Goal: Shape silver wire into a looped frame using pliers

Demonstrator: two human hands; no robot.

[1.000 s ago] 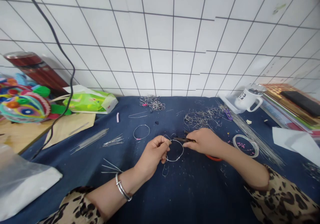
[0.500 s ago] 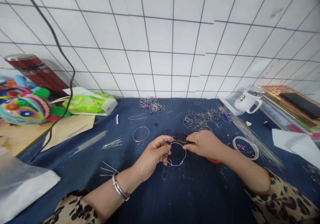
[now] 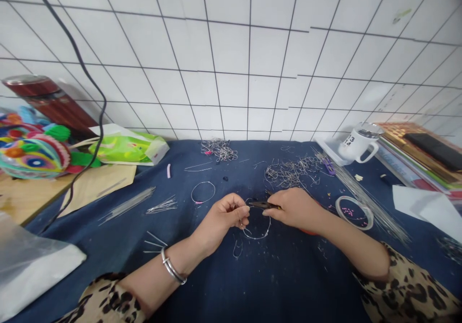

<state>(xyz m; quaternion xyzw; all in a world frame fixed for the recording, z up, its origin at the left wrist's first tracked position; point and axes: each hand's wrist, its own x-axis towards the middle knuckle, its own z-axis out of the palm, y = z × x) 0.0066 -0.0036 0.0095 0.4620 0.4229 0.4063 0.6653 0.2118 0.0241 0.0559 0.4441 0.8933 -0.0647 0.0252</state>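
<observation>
Between thumb and fingers, my left hand [image 3: 228, 217] pinches a thin silver wire ring [image 3: 257, 238], which hangs over the blue cloth. My right hand [image 3: 294, 208] is closed around a pair of pliers [image 3: 260, 204]; their dark jaws point left at the top of the ring, close to my left fingertips. Whether the jaws bite the wire I cannot tell. Most of the handles are hidden by my palm, though a bit of orange shows below it. Another wire ring [image 3: 202, 192] with a pink bit lies beyond my left hand.
Tangled wire pieces [image 3: 292, 171] and a smaller wire heap [image 3: 218, 149] lie near the wall. Straight wires [image 3: 130, 204] are at left, a long wire bundle [image 3: 368, 202] at right. A round clear dish [image 3: 370, 222] holds pink beads; a white mug [image 3: 359, 142] stands behind.
My left fingers have closed in more tightly on the wire. The ring has shifted slightly and turned, and the plier tips now show apart from my left fingertips.
</observation>
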